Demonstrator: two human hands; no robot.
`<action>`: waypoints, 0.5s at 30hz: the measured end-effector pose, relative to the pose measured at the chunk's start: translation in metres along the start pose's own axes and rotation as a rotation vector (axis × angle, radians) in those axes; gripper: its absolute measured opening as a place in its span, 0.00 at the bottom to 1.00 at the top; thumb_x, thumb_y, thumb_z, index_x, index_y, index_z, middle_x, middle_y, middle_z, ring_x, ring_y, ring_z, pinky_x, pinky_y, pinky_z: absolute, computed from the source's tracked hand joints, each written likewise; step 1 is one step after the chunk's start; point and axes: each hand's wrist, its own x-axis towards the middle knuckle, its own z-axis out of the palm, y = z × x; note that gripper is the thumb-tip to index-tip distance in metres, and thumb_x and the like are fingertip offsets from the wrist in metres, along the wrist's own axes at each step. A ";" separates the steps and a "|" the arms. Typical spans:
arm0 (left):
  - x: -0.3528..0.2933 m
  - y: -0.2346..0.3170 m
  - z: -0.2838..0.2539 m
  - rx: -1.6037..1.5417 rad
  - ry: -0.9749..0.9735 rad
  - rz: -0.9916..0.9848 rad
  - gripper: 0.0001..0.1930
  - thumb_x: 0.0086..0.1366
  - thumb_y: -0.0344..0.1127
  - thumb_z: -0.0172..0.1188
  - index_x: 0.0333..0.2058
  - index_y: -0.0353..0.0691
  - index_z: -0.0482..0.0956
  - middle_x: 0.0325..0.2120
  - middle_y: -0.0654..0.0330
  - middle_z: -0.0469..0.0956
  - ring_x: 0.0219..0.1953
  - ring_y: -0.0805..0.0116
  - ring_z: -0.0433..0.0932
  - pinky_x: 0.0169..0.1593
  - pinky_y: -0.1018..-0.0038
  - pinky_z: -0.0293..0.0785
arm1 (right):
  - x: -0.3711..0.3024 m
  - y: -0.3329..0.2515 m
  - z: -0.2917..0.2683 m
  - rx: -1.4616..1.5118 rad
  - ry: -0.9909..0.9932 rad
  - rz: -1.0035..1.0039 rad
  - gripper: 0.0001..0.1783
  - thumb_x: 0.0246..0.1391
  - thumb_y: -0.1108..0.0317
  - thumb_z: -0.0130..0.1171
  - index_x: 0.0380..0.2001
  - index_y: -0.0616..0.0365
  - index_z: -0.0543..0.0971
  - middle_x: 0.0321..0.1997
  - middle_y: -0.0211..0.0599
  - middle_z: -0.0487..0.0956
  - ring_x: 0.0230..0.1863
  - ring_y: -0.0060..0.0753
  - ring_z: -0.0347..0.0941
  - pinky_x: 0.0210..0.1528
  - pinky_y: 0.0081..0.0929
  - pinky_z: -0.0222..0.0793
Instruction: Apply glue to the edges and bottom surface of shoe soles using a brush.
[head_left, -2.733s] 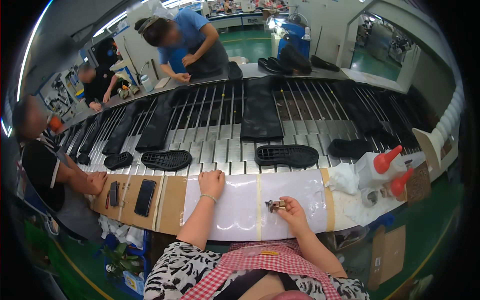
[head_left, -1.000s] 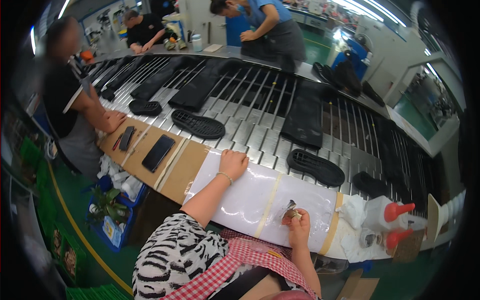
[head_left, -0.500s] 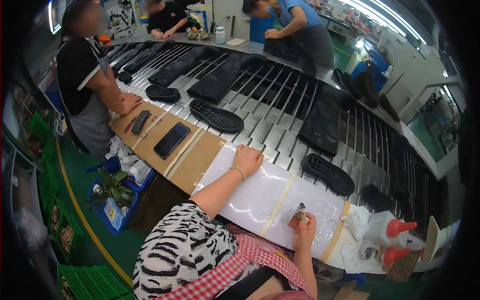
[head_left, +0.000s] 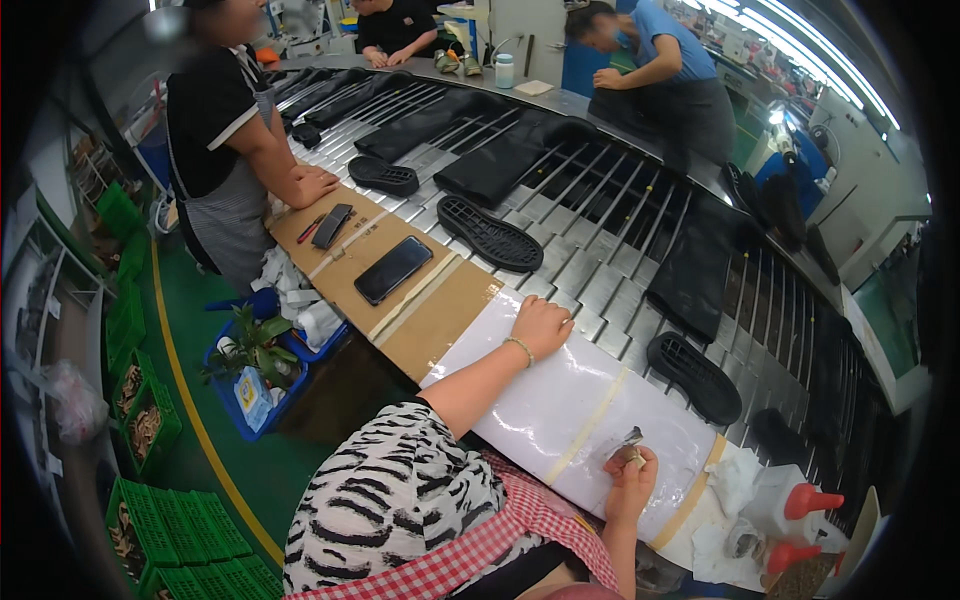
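My left hand [head_left: 543, 328] holds nothing and rests on the far edge of the white sheet-covered board [head_left: 520, 400], beside the metal slat conveyor. Its fingers lie over the edge, and a beaded bracelet is on the wrist. My right hand [head_left: 632, 480] is closed in a pinch over the near part of the board. Between its fingertips is a small dark-tipped tool [head_left: 630, 440], brownish below the tip; its exact kind is too small to make out. A black shoe sole [head_left: 695, 377] and a black boot shaft [head_left: 700, 265] lie on the conveyor beyond the board.
Left on the cardboard [head_left: 440, 325] lie a phone [head_left: 394, 270] and a dark case [head_left: 332, 226]. Bottles with red caps [head_left: 812, 501] and crumpled tissue [head_left: 733, 480] stand at the right. A co-worker [head_left: 220, 130] leans on the board's left end. Blue bins [head_left: 262, 425] sit below.
The whole view has swung left, so the scene sits further right and slightly lower. Both hands keep nearly the same places on the board, the right still pinching the small tool.
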 end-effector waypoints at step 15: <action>0.018 -0.041 -0.007 -0.869 -0.096 -0.311 0.14 0.64 0.42 0.59 0.44 0.41 0.80 0.41 0.57 0.81 0.45 0.66 0.79 0.51 0.68 0.70 | 0.002 0.002 0.009 -0.011 -0.037 -0.016 0.19 0.61 0.61 0.57 0.50 0.57 0.66 0.37 0.32 0.73 0.35 0.26 0.71 0.38 0.25 0.71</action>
